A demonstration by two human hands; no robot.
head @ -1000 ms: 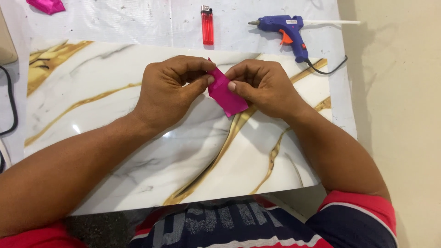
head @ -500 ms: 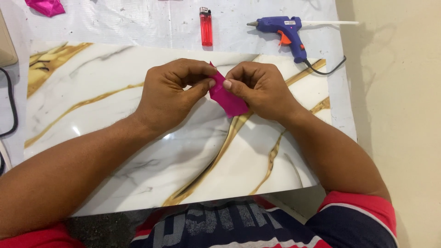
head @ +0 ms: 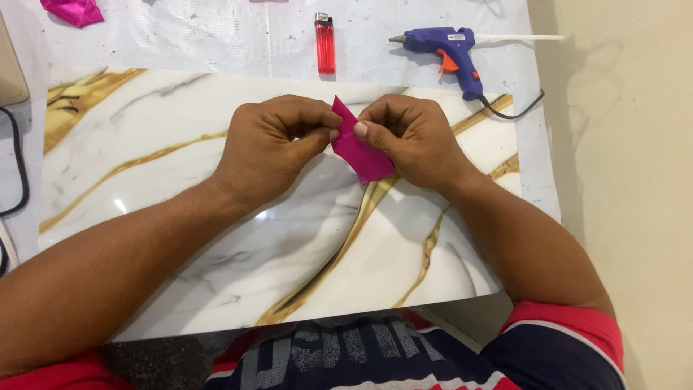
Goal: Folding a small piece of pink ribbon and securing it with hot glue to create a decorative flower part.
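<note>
My left hand (head: pixel 278 148) and my right hand (head: pixel 408 137) meet over a white marble board with gold veins (head: pixel 180 217). Both pinch a small folded piece of magenta fabric (head: pixel 357 148) between thumbs and fingertips. The fabric hangs down and to the right, just above the board. My right thumb presses on its upper edge, and my left thumb and fingers hold its left side.
A red lighter (head: pixel 325 43) lies beyond the board on a white sheet. A blue glue gun (head: pixel 447 50) with a glue stick and black cord rests at the back right. More magenta fabric (head: pixel 72 11) sits at the top left. A black cable (head: pixel 18 166) runs along the left edge.
Both hands keep pinching the fabric, with only small shifts of the fingers along it. Its top corner now sticks up between the thumbs.
</note>
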